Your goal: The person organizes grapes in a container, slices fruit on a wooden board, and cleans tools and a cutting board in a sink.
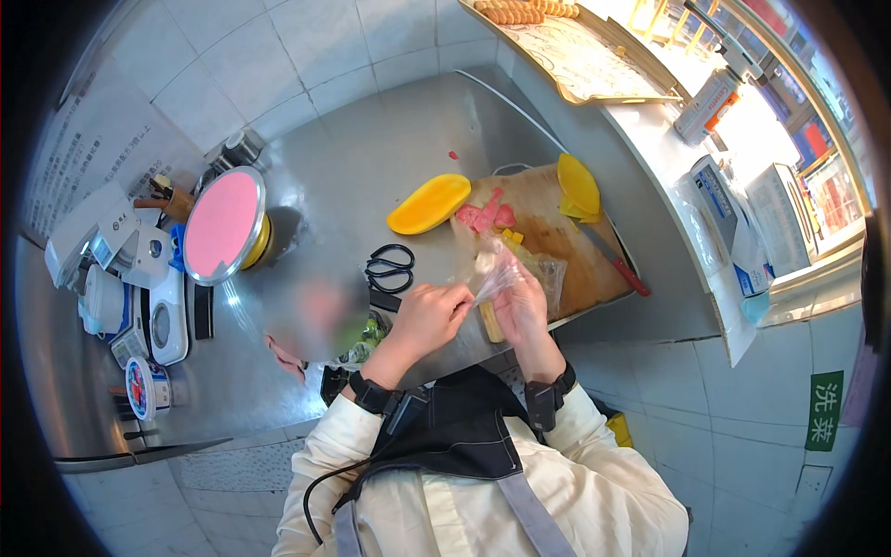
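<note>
Counter (353, 158) fills mid-frame, tiles (255, 74) upper left; I see mango (429, 203), board (546, 206) (knife (611, 254) rightward), scissors (390, 270); left hand (427, 317) and right hand (522, 304) grip film (504, 278).

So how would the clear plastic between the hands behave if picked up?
The clear plastic is probably floppy, as it bunches into creases between the left hand and the right hand. It's likely very light too, since it looks thin and see-through.

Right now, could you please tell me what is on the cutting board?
Pink pieces, yellow cubes, a yellow fruit piece and a knife; whatever the right hand covers cannot be seen.
</note>
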Demonstrator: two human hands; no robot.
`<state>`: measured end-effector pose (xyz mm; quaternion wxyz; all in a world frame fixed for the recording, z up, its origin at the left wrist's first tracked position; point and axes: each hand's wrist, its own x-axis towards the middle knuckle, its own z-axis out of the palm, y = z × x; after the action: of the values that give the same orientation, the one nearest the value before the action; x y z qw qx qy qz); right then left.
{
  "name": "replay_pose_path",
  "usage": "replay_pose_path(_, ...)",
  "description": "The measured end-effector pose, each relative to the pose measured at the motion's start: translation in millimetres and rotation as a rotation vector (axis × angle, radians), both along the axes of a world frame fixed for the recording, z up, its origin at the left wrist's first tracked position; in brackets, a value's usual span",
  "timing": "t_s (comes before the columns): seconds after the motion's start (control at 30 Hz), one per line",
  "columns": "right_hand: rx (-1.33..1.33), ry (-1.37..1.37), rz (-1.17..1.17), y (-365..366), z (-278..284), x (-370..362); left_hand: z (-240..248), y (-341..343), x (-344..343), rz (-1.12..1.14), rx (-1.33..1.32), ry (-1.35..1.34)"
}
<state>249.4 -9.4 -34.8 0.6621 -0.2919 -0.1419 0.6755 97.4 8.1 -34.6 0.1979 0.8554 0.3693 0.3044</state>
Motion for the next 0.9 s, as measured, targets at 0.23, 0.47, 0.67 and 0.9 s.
replay_pose_path(0.23, 0.125, -0.068, -0.031, -8, -5, -12, -13, -4, -4, -0.025, -0.101, 0.021)
replay_pose_path(0.47, 0.398, -0.862, 0.031, 4, -8, -2, -27, -7, -22, -0.173, -0.256, 0.055)
replay_pose_path(0.67, 0.608, -2.179, 0.231, -5, -51, 25, 22, -13, -53, 0.078, -0.519, -0.093)
replay_pose_path(0.9, 0.19, -2.34, 0.089, 15, -49, 109, 6, -33, -92, 0.145, -0.841, -0.481)
